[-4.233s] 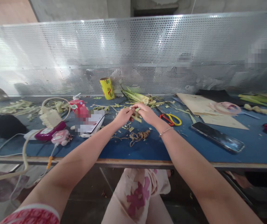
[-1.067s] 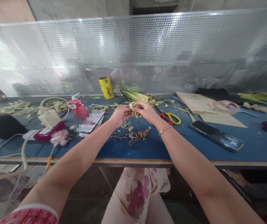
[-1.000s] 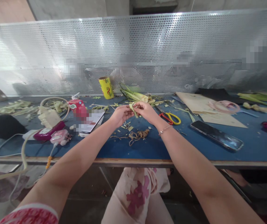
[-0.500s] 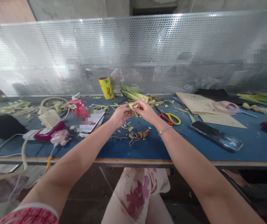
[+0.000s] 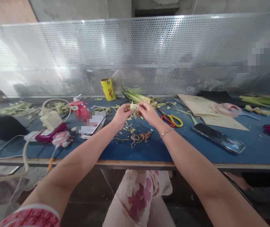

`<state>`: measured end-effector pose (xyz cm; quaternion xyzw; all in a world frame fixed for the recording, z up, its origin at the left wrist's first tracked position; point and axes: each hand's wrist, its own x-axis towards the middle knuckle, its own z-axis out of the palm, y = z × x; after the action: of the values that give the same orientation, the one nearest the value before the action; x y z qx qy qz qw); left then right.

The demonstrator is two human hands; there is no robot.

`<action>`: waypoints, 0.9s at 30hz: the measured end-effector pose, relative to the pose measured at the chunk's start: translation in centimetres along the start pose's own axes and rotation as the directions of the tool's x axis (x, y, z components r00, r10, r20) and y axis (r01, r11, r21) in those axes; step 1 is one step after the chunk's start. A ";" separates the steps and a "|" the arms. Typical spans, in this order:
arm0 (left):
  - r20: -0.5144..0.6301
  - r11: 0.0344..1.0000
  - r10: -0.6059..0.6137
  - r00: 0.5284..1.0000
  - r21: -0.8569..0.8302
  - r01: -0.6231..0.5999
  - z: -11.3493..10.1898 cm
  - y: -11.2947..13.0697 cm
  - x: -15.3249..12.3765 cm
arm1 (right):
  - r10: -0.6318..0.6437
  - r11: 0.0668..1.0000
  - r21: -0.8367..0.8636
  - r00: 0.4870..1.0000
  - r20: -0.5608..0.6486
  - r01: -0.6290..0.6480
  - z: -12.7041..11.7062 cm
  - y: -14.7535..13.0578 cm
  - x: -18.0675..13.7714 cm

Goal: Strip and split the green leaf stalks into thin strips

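My left hand [image 5: 121, 114] and my right hand [image 5: 148, 112] meet above the blue table [image 5: 149, 151], fingers pinched on a small folded pale-green leaf strip [image 5: 134, 108] between them. A tangle of brown fibre string [image 5: 140, 137] lies on the table just below the hands. A bundle of green leaves [image 5: 137, 97] lies right behind them. Red and yellow scissors [image 5: 172, 120] rest just right of my right hand.
A yellow roll [image 5: 108, 89] stands at the back by the perforated metal screen [image 5: 135, 53]. A phone [image 5: 218, 142] and cardboard sheets [image 5: 210, 110] lie at right. At left are a red carton [image 5: 79, 108], a white phone [image 5: 92, 126], pink devices [image 5: 52, 135], cables and a black pouch [image 5: 3, 127]. Leaf scraps litter the table.
Both hands have lifted a little and drawn closer together. The leaf strip, hanging longer between the fingers a second ago, is now bunched tighter between them.
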<state>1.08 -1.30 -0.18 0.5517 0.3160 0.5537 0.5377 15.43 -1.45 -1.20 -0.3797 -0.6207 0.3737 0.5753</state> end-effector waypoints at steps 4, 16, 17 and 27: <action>-0.020 1.000 0.015 1.000 -0.001 -0.015 0.0 0.0 0.1 | 0.000 1.000 -0.005 1.000 0.015 0.000 0.1 -0.5 -0.3; -0.026 1.000 -0.011 1.000 0.014 0.011 -0.2 -0.1 0.0 | 0.000 1.000 -0.007 1.000 0.031 0.001 0.2 -0.7 -0.5; -0.023 1.000 -0.010 1.000 0.015 0.010 -0.2 -0.1 0.0 | 0.007 1.000 -0.007 1.000 0.025 -0.007 0.2 -0.6 -0.4; 0.018 0.999 -0.047 0.999 -0.012 0.048 0.1 0.9 -0.6 | -0.029 0.997 -0.075 0.998 0.063 0.034 0.1 -0.6 -0.4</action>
<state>0.89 -2.10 0.50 0.5456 0.3207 0.5378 0.5570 15.36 -2.04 -0.84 -0.3796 -0.6577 0.3524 0.5469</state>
